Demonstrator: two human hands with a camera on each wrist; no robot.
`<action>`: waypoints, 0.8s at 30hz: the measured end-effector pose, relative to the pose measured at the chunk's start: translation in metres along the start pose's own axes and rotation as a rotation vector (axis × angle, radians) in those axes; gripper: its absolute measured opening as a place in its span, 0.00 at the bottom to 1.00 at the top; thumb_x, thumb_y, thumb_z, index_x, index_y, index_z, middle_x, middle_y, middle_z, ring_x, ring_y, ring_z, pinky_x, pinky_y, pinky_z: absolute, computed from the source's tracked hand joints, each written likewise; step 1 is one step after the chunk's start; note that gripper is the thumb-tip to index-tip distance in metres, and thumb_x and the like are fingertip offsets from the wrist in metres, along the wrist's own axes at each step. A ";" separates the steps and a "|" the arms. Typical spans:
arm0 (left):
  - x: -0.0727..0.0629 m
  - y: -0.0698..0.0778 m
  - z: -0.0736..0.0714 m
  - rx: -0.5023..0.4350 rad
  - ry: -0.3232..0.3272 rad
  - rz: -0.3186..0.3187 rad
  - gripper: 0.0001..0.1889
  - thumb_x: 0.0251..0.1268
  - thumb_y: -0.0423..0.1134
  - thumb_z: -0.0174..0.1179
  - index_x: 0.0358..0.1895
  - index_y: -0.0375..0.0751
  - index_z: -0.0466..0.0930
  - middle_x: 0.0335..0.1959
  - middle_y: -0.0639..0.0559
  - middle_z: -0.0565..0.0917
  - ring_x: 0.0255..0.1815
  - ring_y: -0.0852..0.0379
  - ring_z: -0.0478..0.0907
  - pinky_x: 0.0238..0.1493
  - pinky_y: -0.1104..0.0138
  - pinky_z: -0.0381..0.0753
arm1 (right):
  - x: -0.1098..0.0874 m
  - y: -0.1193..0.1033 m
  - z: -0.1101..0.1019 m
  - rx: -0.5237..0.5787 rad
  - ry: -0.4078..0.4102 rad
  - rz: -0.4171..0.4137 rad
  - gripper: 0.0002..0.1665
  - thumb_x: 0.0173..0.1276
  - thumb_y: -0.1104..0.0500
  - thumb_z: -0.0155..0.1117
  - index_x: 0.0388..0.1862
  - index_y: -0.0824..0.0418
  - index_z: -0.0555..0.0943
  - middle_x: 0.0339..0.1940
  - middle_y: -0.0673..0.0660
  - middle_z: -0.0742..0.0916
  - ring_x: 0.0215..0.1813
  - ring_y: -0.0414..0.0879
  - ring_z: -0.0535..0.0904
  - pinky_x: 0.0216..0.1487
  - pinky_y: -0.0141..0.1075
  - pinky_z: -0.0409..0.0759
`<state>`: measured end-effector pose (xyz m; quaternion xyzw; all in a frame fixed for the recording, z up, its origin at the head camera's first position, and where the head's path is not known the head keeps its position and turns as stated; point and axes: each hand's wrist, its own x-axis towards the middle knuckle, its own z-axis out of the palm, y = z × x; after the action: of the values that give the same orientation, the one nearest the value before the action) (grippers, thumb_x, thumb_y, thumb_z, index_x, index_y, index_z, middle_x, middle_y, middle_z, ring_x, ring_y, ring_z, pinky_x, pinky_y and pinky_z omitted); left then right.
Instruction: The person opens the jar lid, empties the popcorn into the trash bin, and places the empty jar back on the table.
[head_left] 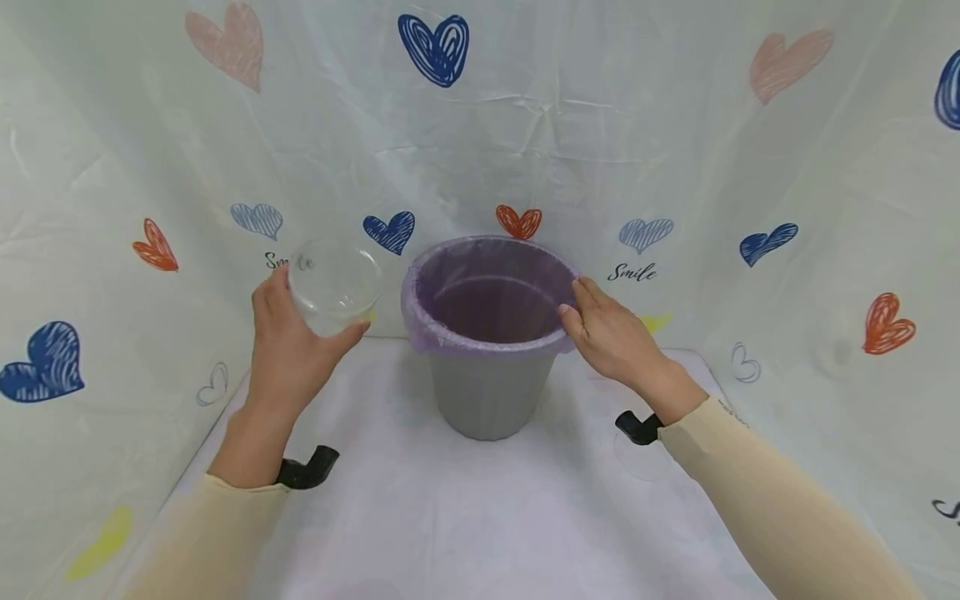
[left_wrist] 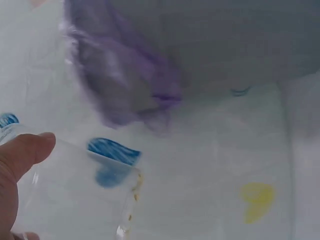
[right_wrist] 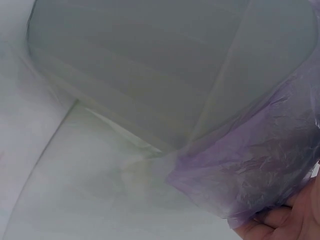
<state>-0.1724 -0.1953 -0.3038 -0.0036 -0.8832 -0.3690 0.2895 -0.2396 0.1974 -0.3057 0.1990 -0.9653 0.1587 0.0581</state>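
In the head view my left hand point(head_left: 288, 342) holds a clear round container point(head_left: 335, 279), thumb and fingers spread around its sides. The container is in the air, left of a grey trash bin point(head_left: 491, 392). Small yellowish bits show along one edge of the clear container point(left_wrist: 75, 195) in the left wrist view. A purple bag point(head_left: 491, 279) lines the bin and folds over its rim. My right hand point(head_left: 618, 333) grips the right side of that rim. In the right wrist view its curled fingers point(right_wrist: 275, 220) lie against the bag's overhang point(right_wrist: 250, 170).
The bin stands on a white-covered table point(head_left: 480, 517), near its back edge. Behind and at both sides hangs a white sheet point(head_left: 600, 150) printed with hearts. Black wrist mounts point(head_left: 307, 468) sit below both hands.
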 end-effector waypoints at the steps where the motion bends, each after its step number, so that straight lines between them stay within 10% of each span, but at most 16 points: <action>1: -0.007 -0.008 0.003 -0.018 0.001 -0.030 0.60 0.55 0.41 0.81 0.84 0.42 0.46 0.77 0.33 0.58 0.76 0.35 0.59 0.70 0.30 0.67 | 0.000 0.000 0.000 0.002 0.002 0.003 0.43 0.88 0.42 0.36 0.85 0.73 0.52 0.87 0.70 0.56 0.87 0.66 0.52 0.84 0.59 0.54; 13: -0.093 -0.094 0.076 -0.071 -0.148 -0.298 0.55 0.56 0.39 0.81 0.79 0.27 0.51 0.73 0.24 0.64 0.75 0.25 0.57 0.74 0.34 0.55 | -0.001 0.001 0.000 0.015 0.007 0.017 0.43 0.88 0.41 0.35 0.85 0.73 0.52 0.87 0.70 0.56 0.87 0.66 0.51 0.84 0.60 0.53; 24: -0.116 -0.120 0.100 -0.094 -0.256 -0.450 0.58 0.60 0.41 0.77 0.82 0.27 0.43 0.75 0.22 0.57 0.77 0.24 0.58 0.76 0.31 0.61 | 0.000 0.002 0.004 0.024 0.020 0.021 0.43 0.87 0.41 0.35 0.85 0.72 0.53 0.87 0.69 0.57 0.87 0.65 0.52 0.84 0.59 0.54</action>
<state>-0.1530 -0.1935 -0.4977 0.1329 -0.8731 -0.4611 0.0857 -0.2407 0.1975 -0.3099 0.1882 -0.9647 0.1728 0.0635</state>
